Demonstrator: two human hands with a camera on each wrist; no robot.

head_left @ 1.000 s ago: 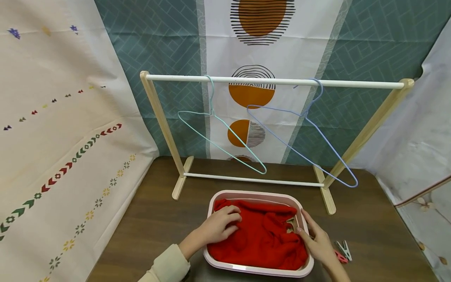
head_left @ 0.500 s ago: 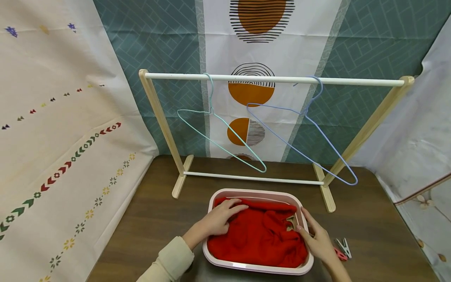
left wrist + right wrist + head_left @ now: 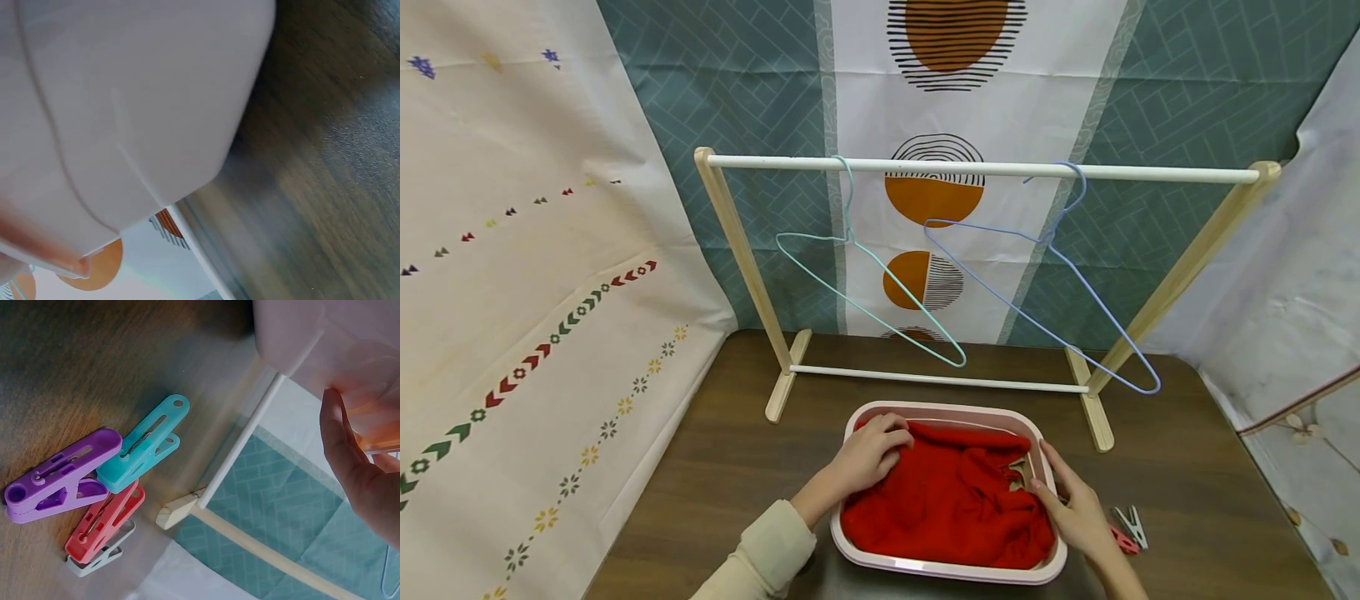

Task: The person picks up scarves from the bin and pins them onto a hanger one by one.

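A pale pink plastic basin [image 3: 925,573] sits on the table, with red knitted-looking clothing [image 3: 943,508] bunched inside. My left hand [image 3: 868,457] rests on the clothing at the basin's back left, fingers loosely bent and the cloth not lifted. My right hand [image 3: 1075,508] grips the basin's right side, thumb over the rim and fingers outside. Those right-hand fingers [image 3: 337,425] lie against the outer wall in the right wrist view. A beige patch [image 3: 1018,477] shows beside the red cloth near the right thumb. The left wrist view is mostly the basin's outer wall [image 3: 137,94].
Behind the basin stands a wooden rack with a white rail [image 3: 955,170], holding a mint hanger [image 3: 891,279] and a blue hanger [image 3: 1000,298]. Right of the basin lie purple [image 3: 62,475], teal [image 3: 144,444], red [image 3: 103,525] and grey [image 3: 106,553] clothespins.
My left hand's fingers stretched farther over the red clothing half a second ago and are now drawn back and bent, slightly farther back-left. My right hand keeps its hold on the basin.
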